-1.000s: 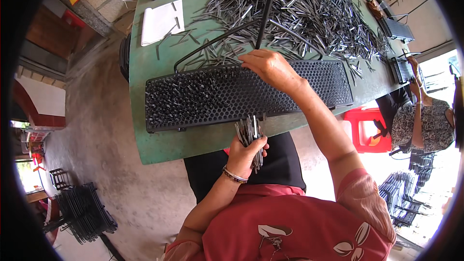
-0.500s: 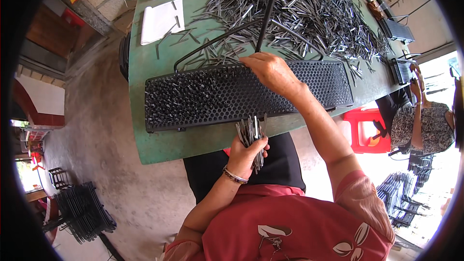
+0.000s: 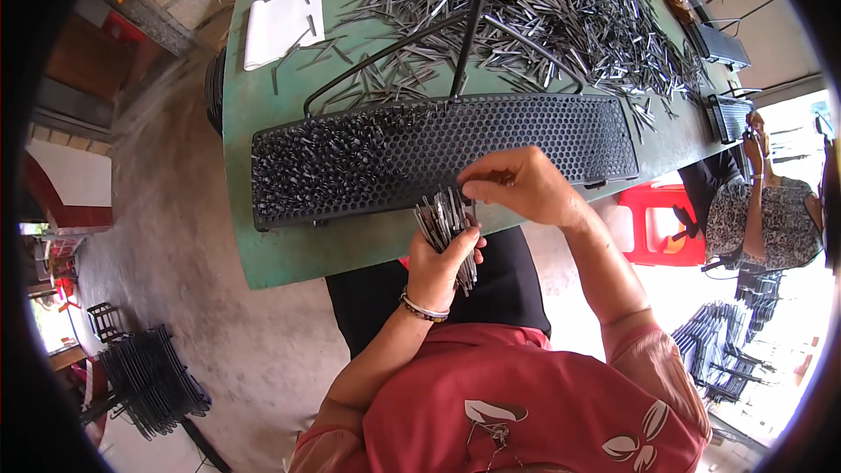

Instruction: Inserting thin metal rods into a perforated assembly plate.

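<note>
My left hand [image 3: 432,270] is closed around a bundle of thin dark metal strips [image 3: 442,215], whose upper ends stand out of the fist. Just above it, my right hand [image 3: 530,186] pinches with thumb and forefinger at the top of one strip in that bundle. Beyond both hands lies a long black perforated tray [image 3: 534,130] with rows of round holes and a wire frame. Many strips [image 3: 317,166] stand upright in the holes of its left part and along some of its far edge; the holes on the right show bare.
A large heap of loose metal strips [image 3: 543,26] covers the back of the green table [image 3: 289,261]. White paper [image 3: 282,31] lies at the back left. At the right, another person [image 3: 760,210] works at a similar tray [image 3: 729,118], near a red stool [image 3: 653,228].
My right hand has come back from the tray's far edge to the top of the bundle in my left hand. The view has shifted slightly.
</note>
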`<state>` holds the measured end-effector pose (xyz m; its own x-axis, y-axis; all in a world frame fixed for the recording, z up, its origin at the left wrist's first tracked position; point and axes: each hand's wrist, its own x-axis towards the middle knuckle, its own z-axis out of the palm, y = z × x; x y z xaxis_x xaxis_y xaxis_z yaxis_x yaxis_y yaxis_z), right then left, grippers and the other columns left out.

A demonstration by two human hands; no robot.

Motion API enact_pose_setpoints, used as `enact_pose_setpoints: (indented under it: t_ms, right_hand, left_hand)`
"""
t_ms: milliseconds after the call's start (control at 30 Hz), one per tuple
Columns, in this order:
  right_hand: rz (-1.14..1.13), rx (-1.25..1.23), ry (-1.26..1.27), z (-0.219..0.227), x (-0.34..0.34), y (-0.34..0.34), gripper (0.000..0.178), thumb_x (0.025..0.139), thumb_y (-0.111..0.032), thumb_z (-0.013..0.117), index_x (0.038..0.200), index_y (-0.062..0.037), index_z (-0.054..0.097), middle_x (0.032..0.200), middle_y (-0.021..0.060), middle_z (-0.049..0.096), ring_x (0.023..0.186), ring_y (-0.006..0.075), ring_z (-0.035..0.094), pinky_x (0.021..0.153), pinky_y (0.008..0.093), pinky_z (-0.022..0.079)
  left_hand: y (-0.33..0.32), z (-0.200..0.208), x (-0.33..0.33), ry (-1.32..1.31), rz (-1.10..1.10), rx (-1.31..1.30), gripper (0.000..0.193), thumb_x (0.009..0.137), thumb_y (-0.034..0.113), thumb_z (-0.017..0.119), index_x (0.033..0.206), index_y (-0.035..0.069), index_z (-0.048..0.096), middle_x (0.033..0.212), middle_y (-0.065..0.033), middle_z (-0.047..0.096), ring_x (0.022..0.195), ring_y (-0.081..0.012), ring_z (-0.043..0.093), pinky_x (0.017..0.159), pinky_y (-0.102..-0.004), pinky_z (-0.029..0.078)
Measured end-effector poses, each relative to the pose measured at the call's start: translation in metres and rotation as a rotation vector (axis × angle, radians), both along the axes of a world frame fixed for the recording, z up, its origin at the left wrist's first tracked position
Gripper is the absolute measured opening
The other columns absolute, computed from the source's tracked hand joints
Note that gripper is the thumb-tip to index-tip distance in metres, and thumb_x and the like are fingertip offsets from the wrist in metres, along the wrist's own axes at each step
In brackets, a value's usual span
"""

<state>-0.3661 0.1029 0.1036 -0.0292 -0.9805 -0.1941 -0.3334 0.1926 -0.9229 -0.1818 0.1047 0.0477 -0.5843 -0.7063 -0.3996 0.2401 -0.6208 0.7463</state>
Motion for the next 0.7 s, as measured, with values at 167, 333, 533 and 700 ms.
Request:
enact_pose_setpoints:
  t_ms: [167, 333, 533, 700]
  right_hand:
    - [-0.371, -0.409, 0.146, -0.005, -0.01, -0.026, 0.019, 0.083, -0.008, 0.068, 0.1, 0.0009, 0.068, 0.085, 0.0057, 0.068, 0.074, 0.008, 0.061, 0.069, 0.0232, 0.049]
    - [-0.411, -0.618, 0.342, -0.029, -0.017, -0.058, 0.017, 0.082, -0.006, 0.068, 0.099, 0.0, 0.067, 0.083, 0.0089, 0.066, 0.067, 0.0134, 0.06, 0.064, 0.0247, 0.048]
    - [-0.344, -0.703, 0.48, -0.046, -0.02, -0.069, 0.015, 0.082, -0.006, 0.068, 0.096, -0.0014, 0.068, 0.085, 0.0089, 0.066, 0.068, 0.0172, 0.062, 0.061, 0.0266, 0.05]
    - [-0.317, -0.677, 0.568, -0.054, -0.016, -0.07, 0.015, 0.082, -0.009, 0.068, 0.095, -0.0016, 0.068, 0.086, 0.0105, 0.066, 0.071, 0.0247, 0.064, 0.063, 0.0301, 0.051]
  left_hand:
    - [0.001, -0.003, -0.003, 0.075, -0.13, 0.18, 0.03, 0.086, 0.009, 0.059, 0.113, -0.001, 0.054, 0.092, -0.0101, 0.063, 0.076, -0.0141, 0.06, 0.06, -0.0263, 0.051]
    - [-0.001, -0.008, -0.004, 0.062, -0.182, 0.227, 0.028, 0.086, 0.01, 0.059, 0.112, 0.0, 0.054, 0.094, -0.0113, 0.064, 0.076, -0.0146, 0.06, 0.063, -0.0267, 0.052]
    - [-0.003, -0.009, 0.004, 0.111, -0.246, 0.282, 0.024, 0.086, 0.011, 0.058, 0.108, 0.002, 0.055, 0.093, -0.0088, 0.063, 0.078, -0.0155, 0.061, 0.067, -0.0291, 0.053]
    - [-0.002, -0.006, 0.005, 0.122, -0.207, 0.373, 0.025, 0.087, 0.012, 0.058, 0.111, 0.004, 0.054, 0.091, -0.0061, 0.06, 0.081, -0.017, 0.062, 0.07, -0.0315, 0.055]
